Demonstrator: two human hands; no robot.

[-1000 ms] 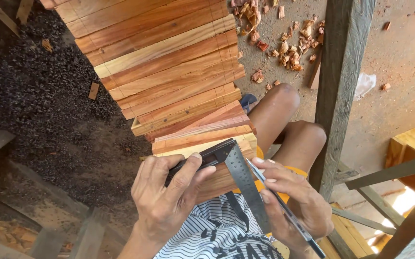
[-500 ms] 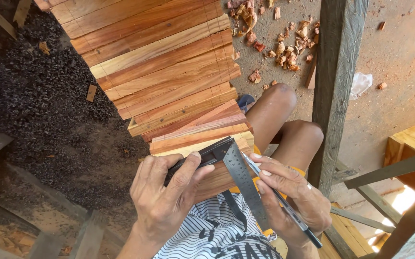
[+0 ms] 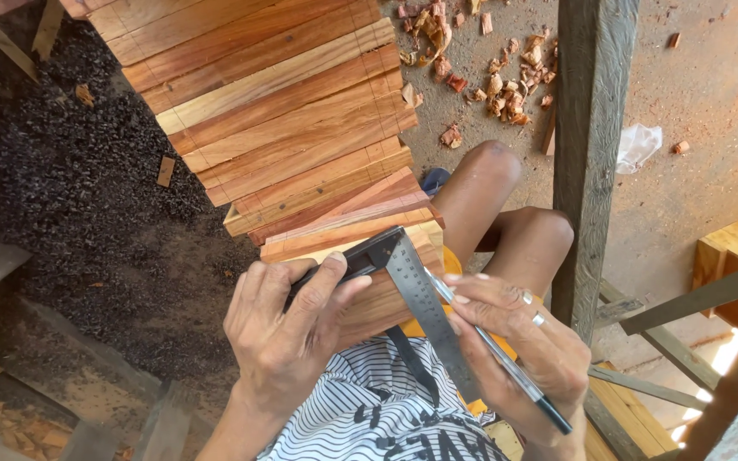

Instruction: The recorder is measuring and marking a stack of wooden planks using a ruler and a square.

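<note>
— Where's the try square (image 3: 403,282)?
— On the nearest wood strip (image 3: 360,243), as a second ago; only the view has shifted slightly. The left hand (image 3: 288,337) clamps its dark stock.
— And the right hand (image 3: 518,350)?
— Closed round a pen (image 3: 493,350), tip against the steel blade.
— Room?
— Planks (image 3: 275,102) stretch ahead; a post (image 3: 591,145) stands close on the right.
</note>
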